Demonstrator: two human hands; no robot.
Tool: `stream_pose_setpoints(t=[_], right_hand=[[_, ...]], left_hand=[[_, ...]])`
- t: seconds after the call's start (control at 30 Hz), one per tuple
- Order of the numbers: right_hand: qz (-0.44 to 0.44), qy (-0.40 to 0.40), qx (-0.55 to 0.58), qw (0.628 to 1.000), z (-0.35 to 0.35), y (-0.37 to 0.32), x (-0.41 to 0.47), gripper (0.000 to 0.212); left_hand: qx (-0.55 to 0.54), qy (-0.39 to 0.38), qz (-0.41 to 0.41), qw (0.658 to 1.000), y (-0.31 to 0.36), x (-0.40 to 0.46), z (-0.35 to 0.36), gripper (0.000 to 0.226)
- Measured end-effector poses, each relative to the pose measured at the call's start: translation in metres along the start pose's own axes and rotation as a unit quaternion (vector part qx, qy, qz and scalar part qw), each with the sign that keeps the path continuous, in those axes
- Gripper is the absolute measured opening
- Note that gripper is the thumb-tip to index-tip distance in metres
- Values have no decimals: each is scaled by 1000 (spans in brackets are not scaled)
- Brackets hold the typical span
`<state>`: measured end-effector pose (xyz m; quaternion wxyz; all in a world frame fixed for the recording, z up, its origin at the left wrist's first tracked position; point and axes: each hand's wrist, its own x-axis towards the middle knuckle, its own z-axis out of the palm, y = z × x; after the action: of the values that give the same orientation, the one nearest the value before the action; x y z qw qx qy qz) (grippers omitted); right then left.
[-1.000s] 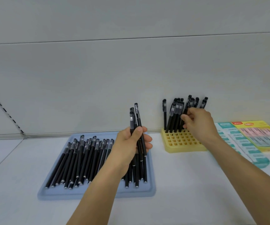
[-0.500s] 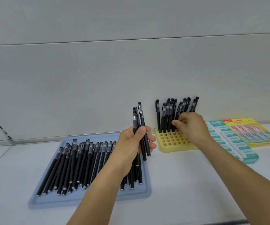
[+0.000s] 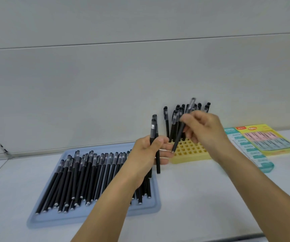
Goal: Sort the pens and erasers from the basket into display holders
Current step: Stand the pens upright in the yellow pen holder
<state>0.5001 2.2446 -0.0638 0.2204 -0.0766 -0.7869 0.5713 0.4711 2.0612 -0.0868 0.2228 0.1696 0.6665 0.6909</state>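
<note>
The right hand (image 3: 204,131) and its pen (image 3: 180,135) are motion-blurred — cap detail lost. The left hand (image 3: 149,154) hides several tray pens (image 3: 81,179); eraser-pack (image 3: 264,140) print is unreadable.

My left hand (image 3: 149,151) is raised above the table's middle, fingers curled round two upright pens (image 3: 153,137), thumb pressed across their barrels, forearm running in from the near edge. My right hand (image 3: 204,130) is lifted just beside it toward the far edge, thumb and fingertips pinching a single pen (image 3: 180,133) that tilts, cap up and tip down toward my left fingers. Both forearms are bare.
</note>
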Motion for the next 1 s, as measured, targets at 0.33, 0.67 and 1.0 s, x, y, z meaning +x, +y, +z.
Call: stream_pose_setpoints(t=[0.33,0.67,1.0], right_hand=[[-30,90,-207,974,-27,34,23,13],[0,36,-266,963,-14,52,28,20],[-13,41,-153,987,2,29,0,21]], left_hand=[[-33,21,9,999,0,-4,1,26],[-48,29,16,998,-4,-10,3,25],[-34,-22,-10,999,-2,-12,9,28]])
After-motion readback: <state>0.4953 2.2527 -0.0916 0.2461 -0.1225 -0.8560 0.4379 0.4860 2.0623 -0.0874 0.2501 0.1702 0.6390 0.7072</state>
